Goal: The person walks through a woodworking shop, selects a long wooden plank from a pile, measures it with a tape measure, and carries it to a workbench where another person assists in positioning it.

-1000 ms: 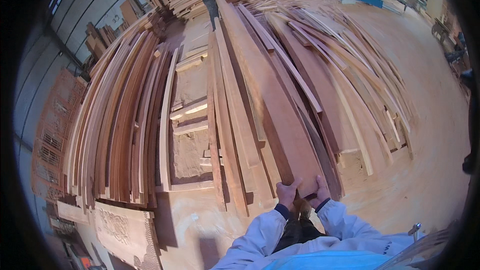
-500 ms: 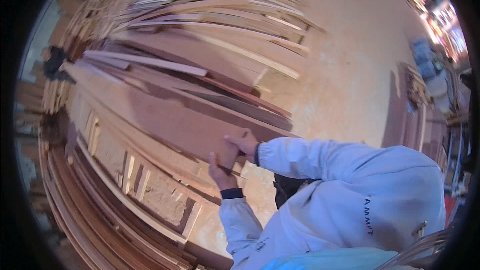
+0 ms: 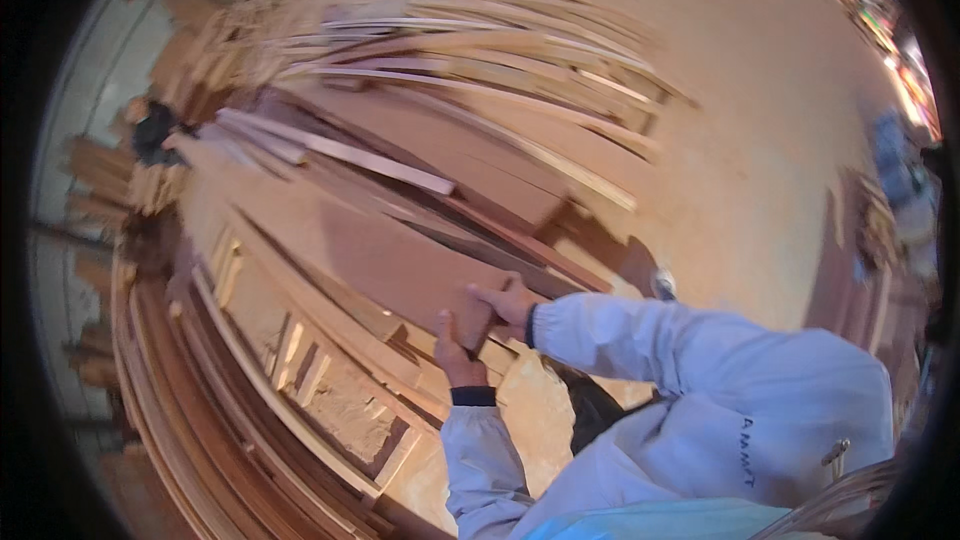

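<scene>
A long, wide reddish-brown wooden board (image 3: 385,250) stretches from my hands toward the far left. My left hand (image 3: 460,352) grips its near left corner, thumb on top and fingers underneath. At the near right corner my right hand (image 3: 508,302) is closed round the edge, its thumb also lying on the upper face. At the board's far end another person (image 3: 155,132) in dark clothing stands. Their hands are too small and blurred to make out.
Long planks (image 3: 200,390) are stacked at the lower left, beside a slatted wooden frame (image 3: 300,355). Narrow strips (image 3: 480,40) lie spread on the floor beyond the board. More timber (image 3: 850,270) and blue-grey bundles (image 3: 895,155) stand at the right.
My view has turned, so the surroundings sit further right and slightly lower in the picture. Both hands keep their hold on the board. A shoe now shows beyond my right sleeve.
</scene>
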`<state>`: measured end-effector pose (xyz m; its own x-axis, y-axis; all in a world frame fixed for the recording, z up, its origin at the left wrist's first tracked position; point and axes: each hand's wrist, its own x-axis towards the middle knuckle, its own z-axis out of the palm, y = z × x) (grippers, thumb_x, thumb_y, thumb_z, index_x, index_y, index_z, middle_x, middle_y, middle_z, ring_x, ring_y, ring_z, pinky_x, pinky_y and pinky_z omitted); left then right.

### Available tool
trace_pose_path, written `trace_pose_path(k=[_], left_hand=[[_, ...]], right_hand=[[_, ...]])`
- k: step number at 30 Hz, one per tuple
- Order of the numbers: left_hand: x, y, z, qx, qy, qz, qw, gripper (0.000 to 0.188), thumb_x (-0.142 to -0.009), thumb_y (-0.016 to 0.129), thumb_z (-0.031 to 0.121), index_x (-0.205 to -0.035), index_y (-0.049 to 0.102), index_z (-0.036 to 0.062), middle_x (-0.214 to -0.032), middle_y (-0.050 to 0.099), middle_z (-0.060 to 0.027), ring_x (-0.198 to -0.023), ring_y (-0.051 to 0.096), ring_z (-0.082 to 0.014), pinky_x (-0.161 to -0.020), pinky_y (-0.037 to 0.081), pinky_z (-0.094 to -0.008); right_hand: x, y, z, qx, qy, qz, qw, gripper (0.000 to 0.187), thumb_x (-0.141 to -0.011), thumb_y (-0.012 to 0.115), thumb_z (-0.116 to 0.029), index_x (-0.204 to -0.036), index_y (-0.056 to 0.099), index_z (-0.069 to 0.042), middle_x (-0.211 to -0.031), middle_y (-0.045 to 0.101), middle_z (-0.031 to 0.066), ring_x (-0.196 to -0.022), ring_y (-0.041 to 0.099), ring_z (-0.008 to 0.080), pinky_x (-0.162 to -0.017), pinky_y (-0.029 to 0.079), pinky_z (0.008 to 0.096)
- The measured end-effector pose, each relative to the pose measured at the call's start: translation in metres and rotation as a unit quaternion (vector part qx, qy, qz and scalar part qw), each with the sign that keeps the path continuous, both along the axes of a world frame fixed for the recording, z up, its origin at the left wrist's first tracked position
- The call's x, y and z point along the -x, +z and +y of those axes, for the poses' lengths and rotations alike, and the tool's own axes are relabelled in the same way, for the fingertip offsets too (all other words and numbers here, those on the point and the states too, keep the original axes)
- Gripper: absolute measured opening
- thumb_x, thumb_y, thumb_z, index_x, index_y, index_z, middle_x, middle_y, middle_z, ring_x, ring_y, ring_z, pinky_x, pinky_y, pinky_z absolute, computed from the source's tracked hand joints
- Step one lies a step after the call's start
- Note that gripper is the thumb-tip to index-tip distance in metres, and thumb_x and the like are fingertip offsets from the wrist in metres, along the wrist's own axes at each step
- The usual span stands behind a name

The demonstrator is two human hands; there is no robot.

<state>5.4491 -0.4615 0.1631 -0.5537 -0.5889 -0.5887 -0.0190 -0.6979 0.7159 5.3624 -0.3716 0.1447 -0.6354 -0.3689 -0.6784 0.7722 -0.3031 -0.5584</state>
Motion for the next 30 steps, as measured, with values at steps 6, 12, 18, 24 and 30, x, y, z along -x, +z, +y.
trace_pose_path(k=[6, 12, 18, 24, 30], left_hand=[[0.083, 0.017, 0.042, 0.013, 0.037, 0.041, 0.998, 0.041, -0.086, 0.069, 0.022, -0.118, 0.056, -0.0015, -0.113, 0.064, -0.0116, -0.098, 0.064, -0.0246, -0.086, 0.053, -0.0374], [0.163, 0.023, 0.095, 0.023, 0.033, 0.056, 0.998, 0.044, -0.087, 0.066, 0.026, -0.123, 0.053, 0.0030, -0.115, 0.064, -0.0115, -0.103, 0.063, -0.0275, -0.090, 0.053, -0.0415], [0.234, 0.048, 0.150, 0.013, 0.010, 0.048, 0.999, 0.038, -0.089, 0.064, 0.028, -0.119, 0.058, 0.0065, -0.114, 0.064, -0.0098, -0.102, 0.063, -0.0265, -0.089, 0.053, -0.0428], [0.287, 0.043, 0.175, -0.029, -0.031, 0.063, 0.997, 0.047, -0.088, 0.064, 0.034, -0.124, 0.055, 0.0053, -0.117, 0.063, -0.0104, -0.105, 0.062, -0.0272, -0.093, 0.051, -0.0417], [0.317, 0.059, 0.182, -0.015, -0.055, 0.136, 0.989, 0.048, -0.089, 0.062, 0.033, -0.126, 0.050, 0.0063, -0.120, 0.061, -0.0136, -0.111, 0.059, -0.0312, -0.095, 0.050, -0.0475]], right_hand=[[0.083, -0.004, 0.046, 0.041, 0.015, -0.036, 0.998, 0.053, -0.081, 0.077, -0.024, -0.118, 0.042, -0.013, -0.104, 0.059, 0.0070, -0.089, 0.064, 0.0254, -0.076, 0.057, 0.0470], [0.168, 0.004, 0.116, 0.139, 0.082, -0.066, 0.985, 0.046, -0.079, 0.076, -0.039, -0.115, 0.058, -0.016, -0.103, 0.064, 0.0032, -0.089, 0.063, 0.0203, -0.071, 0.055, 0.0354], [0.244, 0.025, 0.168, 0.153, 0.109, -0.035, 0.982, 0.041, -0.082, 0.075, -0.027, -0.113, 0.058, -0.007, -0.100, 0.066, 0.0075, -0.083, 0.066, 0.0229, -0.071, 0.057, 0.0390], [0.300, -0.031, 0.175, 0.064, 0.133, 0.079, 0.986, 0.040, -0.083, 0.074, -0.029, -0.112, 0.058, -0.006, -0.100, 0.067, 0.0101, -0.085, 0.067, 0.0241, -0.074, 0.058, 0.0401], [0.333, 0.030, 0.194, 0.088, 0.132, 0.026, 0.987, 0.060, -0.076, 0.081, -0.033, -0.121, 0.055, -0.002, -0.106, 0.066, 0.0117, -0.088, 0.068, 0.0256, -0.074, 0.057, 0.0414]])
